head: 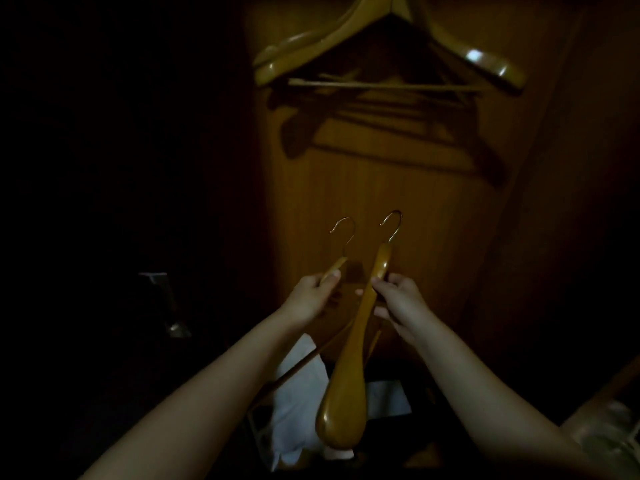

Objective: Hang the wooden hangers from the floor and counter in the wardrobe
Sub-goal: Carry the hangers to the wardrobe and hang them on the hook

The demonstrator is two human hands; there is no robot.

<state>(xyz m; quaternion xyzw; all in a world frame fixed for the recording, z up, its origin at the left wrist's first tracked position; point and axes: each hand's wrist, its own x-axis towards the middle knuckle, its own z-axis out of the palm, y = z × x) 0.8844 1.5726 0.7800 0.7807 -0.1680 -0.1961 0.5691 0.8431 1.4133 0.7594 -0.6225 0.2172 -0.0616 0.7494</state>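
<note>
I hold one wooden hanger in each hand inside a dim wardrobe. My left hand [310, 295] grips the neck of a hanger [333, 266] whose metal hook points up; most of its body is hidden behind the hand. My right hand [397, 299] is closed on a broad, glossy wooden hanger [349, 368], seen edge-on, its hook up and its wide end hanging toward me. Several wooden hangers [388, 50] hang at the top of the wardrobe, above both hands.
The wooden back panel [374, 181] of the wardrobe is straight ahead, with hanger shadows on it. White cloth or paper [298, 382] lies low below my hands. The left side is dark. A pale object [609, 434] sits at the lower right.
</note>
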